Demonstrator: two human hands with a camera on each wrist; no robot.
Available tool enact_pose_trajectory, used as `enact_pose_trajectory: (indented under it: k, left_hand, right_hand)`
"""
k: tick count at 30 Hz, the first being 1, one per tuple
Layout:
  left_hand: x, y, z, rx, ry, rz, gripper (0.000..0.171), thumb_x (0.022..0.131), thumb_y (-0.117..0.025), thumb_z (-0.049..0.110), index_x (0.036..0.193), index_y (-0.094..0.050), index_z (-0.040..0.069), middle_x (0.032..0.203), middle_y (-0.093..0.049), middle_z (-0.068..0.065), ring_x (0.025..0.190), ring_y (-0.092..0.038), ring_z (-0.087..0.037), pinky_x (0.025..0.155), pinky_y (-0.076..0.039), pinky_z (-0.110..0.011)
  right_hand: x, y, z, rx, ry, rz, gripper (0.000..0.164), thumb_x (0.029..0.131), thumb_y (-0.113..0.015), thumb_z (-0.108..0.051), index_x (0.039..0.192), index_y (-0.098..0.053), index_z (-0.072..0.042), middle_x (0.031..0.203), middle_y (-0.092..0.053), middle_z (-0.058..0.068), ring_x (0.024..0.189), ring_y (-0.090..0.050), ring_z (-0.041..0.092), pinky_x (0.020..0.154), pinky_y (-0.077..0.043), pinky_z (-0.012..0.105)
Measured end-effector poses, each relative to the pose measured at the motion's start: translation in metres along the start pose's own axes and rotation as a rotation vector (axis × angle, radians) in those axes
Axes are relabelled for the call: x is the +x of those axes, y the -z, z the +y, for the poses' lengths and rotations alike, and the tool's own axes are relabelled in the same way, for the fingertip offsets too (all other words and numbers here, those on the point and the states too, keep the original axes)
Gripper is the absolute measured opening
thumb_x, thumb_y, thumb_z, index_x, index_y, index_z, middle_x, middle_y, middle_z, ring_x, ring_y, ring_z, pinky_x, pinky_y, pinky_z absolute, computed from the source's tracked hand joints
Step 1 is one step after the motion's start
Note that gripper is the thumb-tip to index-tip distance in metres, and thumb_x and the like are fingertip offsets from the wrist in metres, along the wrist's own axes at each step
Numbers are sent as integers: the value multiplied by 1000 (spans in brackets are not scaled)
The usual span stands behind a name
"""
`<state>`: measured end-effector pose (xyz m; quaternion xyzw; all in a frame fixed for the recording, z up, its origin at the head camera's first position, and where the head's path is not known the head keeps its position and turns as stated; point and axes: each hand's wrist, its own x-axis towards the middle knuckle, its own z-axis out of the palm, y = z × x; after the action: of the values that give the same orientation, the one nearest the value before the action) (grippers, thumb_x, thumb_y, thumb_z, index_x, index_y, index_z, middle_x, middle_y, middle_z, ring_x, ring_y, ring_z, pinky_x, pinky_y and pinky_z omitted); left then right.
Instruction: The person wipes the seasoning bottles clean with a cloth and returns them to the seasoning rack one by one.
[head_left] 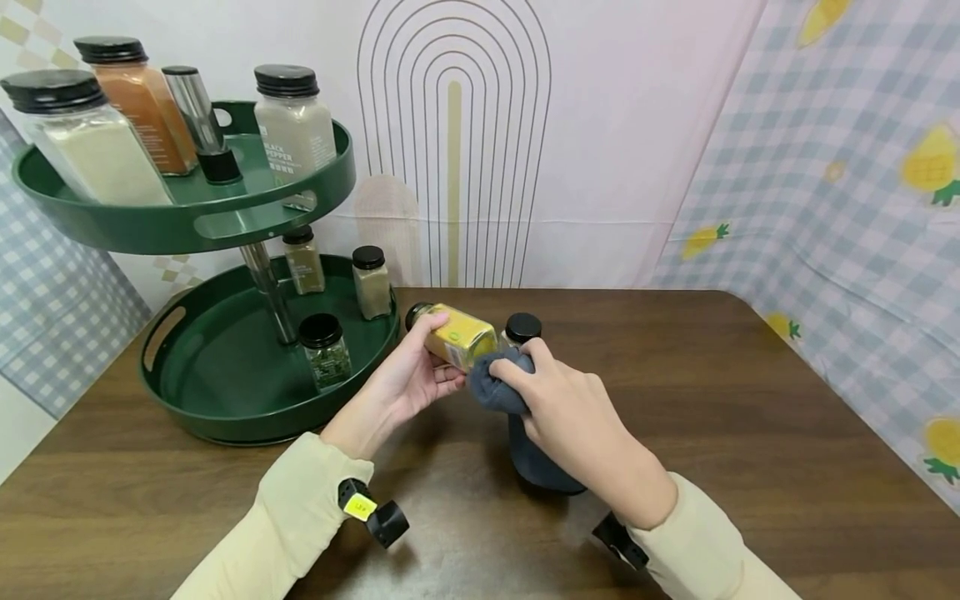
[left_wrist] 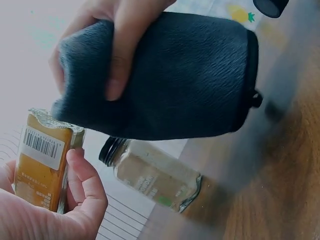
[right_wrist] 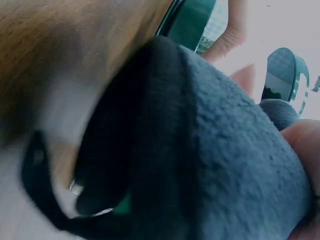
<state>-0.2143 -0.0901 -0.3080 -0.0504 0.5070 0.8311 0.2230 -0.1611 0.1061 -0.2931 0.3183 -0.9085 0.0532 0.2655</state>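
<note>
My left hand (head_left: pixel 405 383) grips a square glass spice jar (head_left: pixel 462 335) with yellow contents and a black lid. The jar is tilted on its side, its base toward my right hand (head_left: pixel 577 408). In the left wrist view a barcode label shows on the jar. A dark grey-blue cloth (left_wrist: pixel 185 75) with a small loop is pinched in my right hand, part of it hanging down. One bunched end of the cloth lies close against the jar's base; whether they touch I cannot tell. Behind the cloth, a second spice jar (left_wrist: pixel 155 175) with pale contents stands on the table.
A green two-tier round tray (head_left: pixel 240 429) stands at the left. Its lower tier bears small spice jars, among them a jar of green herbs (head_left: pixel 328 362). Larger jars, including a black pepper jar (head_left: pixel 296 137), lean or stand on top. The wooden table (head_left: pixel 720 417) extends right.
</note>
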Motion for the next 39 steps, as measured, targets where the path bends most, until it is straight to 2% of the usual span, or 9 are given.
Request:
enact_pose_trajectory:
  k: [4, 8, 11, 14, 16, 20, 24, 31, 39]
  left_hand:
    - [0, 0, 1, -8, -7, -24, 48, 92, -42, 46, 125, -34, 11, 96, -54, -7, 72, -56, -14, 65, -49, -22]
    - [-1, -1, 1, 18, -19, -42, 47, 92, -43, 46, 124, -34, 12, 94, -55, -7, 73, -56, -15, 66, -49, -22]
    - [0, -2, 0, 25, -13, -44, 49, 91, -44, 46, 127, -33, 13, 95, -55, -7, 75, -57, -15, 67, -49, -22]
    - [1, -2, -2, 12, 3, -33, 51, 92, -44, 46, 128, -32, 13, 96, -55, -7, 76, -57, -15, 67, -49, -22]
    - [2, -2, -4, 10, 13, -26, 50, 92, -44, 46, 127, -33, 13, 97, -55, -7, 76, -57, -14, 67, -49, -22]
    - [3, -3, -7, 43, 14, -29, 46, 91, -45, 44, 123, -36, 13, 92, -54, -6, 73, -56, -15, 67, -49, -22]
    - [3, -6, -10, 84, -8, 2, 46, 91, -49, 41, 122, -38, 9, 87, -56, -5, 68, -59, -14, 66, -52, -23]
    - [0, -5, -7, 81, -19, 10, 54, 91, -47, 44, 129, -33, 9, 96, -53, -8, 73, -58, -14, 68, -51, -22]
    - [-4, -3, -1, 68, -48, -28, 48, 91, -49, 39, 125, -38, 6, 96, -58, -6, 80, -59, -16, 72, -51, -24]
  right_hand:
    - [-1, -1, 2, -61, -31, -78, 34, 71, -70, -5, 98, -56, -20, 101, -56, 14, 51, -51, 17, 37, -35, 27]
    - [-1, 3, 6, -77, -130, -129, 38, 71, -68, -5, 105, -58, -20, 101, -55, 15, 49, -51, 18, 37, -37, 30]
    - [-1, 12, 10, -35, -231, -75, 44, 72, -67, -3, 111, -59, -21, 101, -53, 15, 50, -52, 21, 38, -39, 34]
    - [0, 21, 12, 26, -279, 21, 46, 73, -65, 1, 113, -59, -21, 105, -51, 13, 49, -51, 23, 40, -41, 36]
    - [0, 25, 11, 66, -269, 82, 47, 73, -64, 2, 114, -60, -21, 109, -51, 12, 50, -52, 23, 42, -43, 37]
    - [0, 24, 4, 96, -153, 140, 48, 70, -65, 2, 113, -61, -19, 111, -52, 12, 54, -56, 23, 45, -47, 37]
    - [0, 18, -1, 53, -79, 66, 47, 71, -67, 0, 113, -58, -19, 105, -52, 12, 61, -59, 21, 43, -46, 34]
    - [-1, 12, -1, 2, -97, -68, 42, 72, -70, -5, 109, -53, -18, 102, -53, 11, 56, -57, 21, 40, -40, 31]
    - [-2, 7, 4, -17, -140, -153, 42, 73, -71, -6, 108, -51, -18, 104, -54, 11, 52, -53, 20, 39, -37, 30]
